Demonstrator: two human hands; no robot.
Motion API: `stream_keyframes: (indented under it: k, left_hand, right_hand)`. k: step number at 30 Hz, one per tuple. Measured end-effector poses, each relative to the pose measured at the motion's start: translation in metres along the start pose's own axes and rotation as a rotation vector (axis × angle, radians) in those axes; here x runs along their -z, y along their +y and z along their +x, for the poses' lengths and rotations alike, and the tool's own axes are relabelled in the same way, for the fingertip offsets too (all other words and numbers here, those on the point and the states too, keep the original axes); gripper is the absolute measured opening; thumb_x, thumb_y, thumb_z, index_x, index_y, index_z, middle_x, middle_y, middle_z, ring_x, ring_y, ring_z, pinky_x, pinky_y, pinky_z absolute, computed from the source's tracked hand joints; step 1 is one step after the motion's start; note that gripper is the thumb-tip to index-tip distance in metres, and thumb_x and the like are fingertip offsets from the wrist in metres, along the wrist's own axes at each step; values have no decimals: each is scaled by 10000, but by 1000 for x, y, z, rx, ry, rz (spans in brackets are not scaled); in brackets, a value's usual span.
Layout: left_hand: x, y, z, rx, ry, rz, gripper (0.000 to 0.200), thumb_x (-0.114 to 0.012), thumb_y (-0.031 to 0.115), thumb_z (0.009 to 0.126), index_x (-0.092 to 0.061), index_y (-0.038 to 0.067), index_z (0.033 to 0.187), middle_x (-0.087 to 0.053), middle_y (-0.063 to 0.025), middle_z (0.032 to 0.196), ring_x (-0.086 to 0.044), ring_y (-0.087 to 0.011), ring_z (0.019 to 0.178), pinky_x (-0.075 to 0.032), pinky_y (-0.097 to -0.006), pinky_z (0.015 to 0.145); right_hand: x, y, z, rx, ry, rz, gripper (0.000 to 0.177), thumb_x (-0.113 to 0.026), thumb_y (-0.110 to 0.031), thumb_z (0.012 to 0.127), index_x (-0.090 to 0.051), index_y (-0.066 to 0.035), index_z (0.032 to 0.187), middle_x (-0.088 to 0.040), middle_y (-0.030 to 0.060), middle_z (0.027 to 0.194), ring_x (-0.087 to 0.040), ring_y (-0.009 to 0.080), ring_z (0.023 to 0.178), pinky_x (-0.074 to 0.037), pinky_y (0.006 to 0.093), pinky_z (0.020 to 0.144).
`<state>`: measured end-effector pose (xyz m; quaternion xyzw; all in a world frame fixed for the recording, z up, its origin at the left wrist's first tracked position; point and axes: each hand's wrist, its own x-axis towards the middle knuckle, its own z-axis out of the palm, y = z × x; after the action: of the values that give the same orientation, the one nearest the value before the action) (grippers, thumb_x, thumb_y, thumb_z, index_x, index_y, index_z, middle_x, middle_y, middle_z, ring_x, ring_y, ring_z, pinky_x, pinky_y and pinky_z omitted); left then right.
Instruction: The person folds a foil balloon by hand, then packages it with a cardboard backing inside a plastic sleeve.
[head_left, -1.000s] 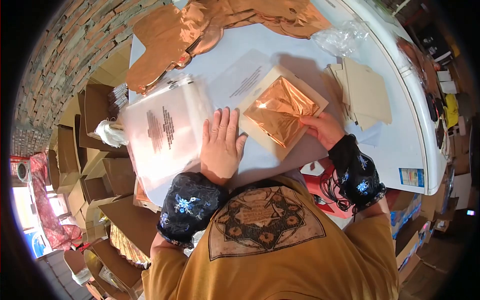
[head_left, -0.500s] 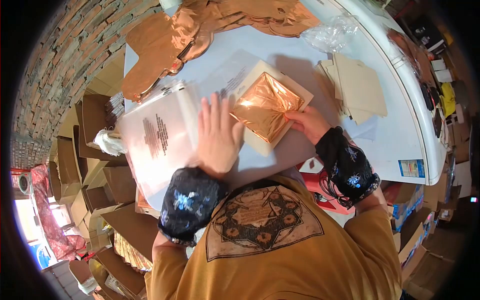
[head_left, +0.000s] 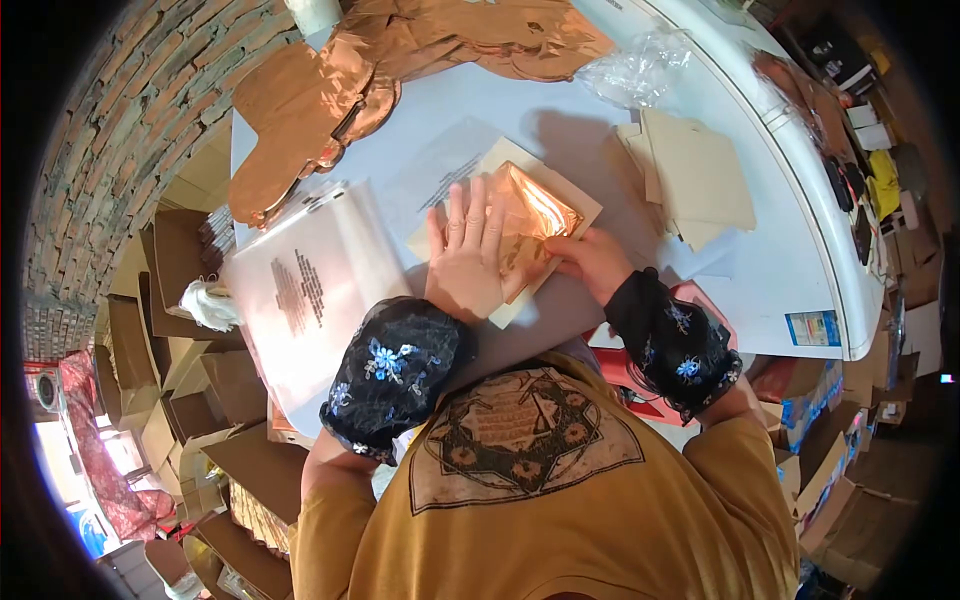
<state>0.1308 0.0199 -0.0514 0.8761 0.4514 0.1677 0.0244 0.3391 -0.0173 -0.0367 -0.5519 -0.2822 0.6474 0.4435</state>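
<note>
A folded copper foil sheet (head_left: pixel 540 200) rests on a cream card (head_left: pixel 588 210), both turned at an angle in front of me. My left hand (head_left: pixel 465 258) lies flat with fingers spread over the left part of the foil, covering it. At the right corner my right hand (head_left: pixel 598 265) pinches the foil and card, thumb on top. Beneath and beyond them a clear plastic bag (head_left: pixel 440 185) with printed text lies on the table. Just left of my left hand sits a stack of clear printed bags (head_left: pixel 310 285).
Large copper foil shapes (head_left: pixel 290 130) spread along the table's far left and back. Crumpled clear plastic (head_left: pixel 640 68) lies at the back right, with a pile of cream cards (head_left: pixel 695 170) nearer. Open cardboard boxes (head_left: pixel 255 475) crowd the floor on the left.
My left hand has moved right, from beside the foil onto it, and the foil is pressed flatter. My right hand still pinches the corner, slightly further left in view.
</note>
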Motion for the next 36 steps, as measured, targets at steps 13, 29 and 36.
stream_keyframes:
  k: [13, 29, 36]
  left_hand:
    - [4, -3, -16, 15, -60, 65, 1121, -572, 794, 745, -259, 118, 1583, -153, -219, 1646, -157, -475, 1493, -159, -732, 1097]
    - [58, 8, -48, -106, -249, 0, 1204, -763, 704, 631, -290, 114, 1568, -177, -238, 1630, -144, -483, 1497, -182, -682, 1148]
    - [53, 4, -64, -97, -276, -232, 1078, -817, 506, 719, -281, 121, 1572, -161, -223, 1639, -104, -458, 1516, -167, -640, 1173]
  right_hand:
    - [18, -48, 5, 459, 215, -938, 430, -676, -313, 927, -631, 15, 1202, -712, 187, 995, -697, 277, 900, -531, 365, 795]
    - [16, -32, 7, 390, 29, -919, 262, -726, -185, 871, -592, -31, 1036, -640, 109, 775, -624, 235, 683, -505, 356, 652]
    - [23, -15, -22, 342, 90, -820, 228, -688, -219, 927, -598, -28, 1014, -630, 72, 765, -598, 161, 673, -485, 319, 648]
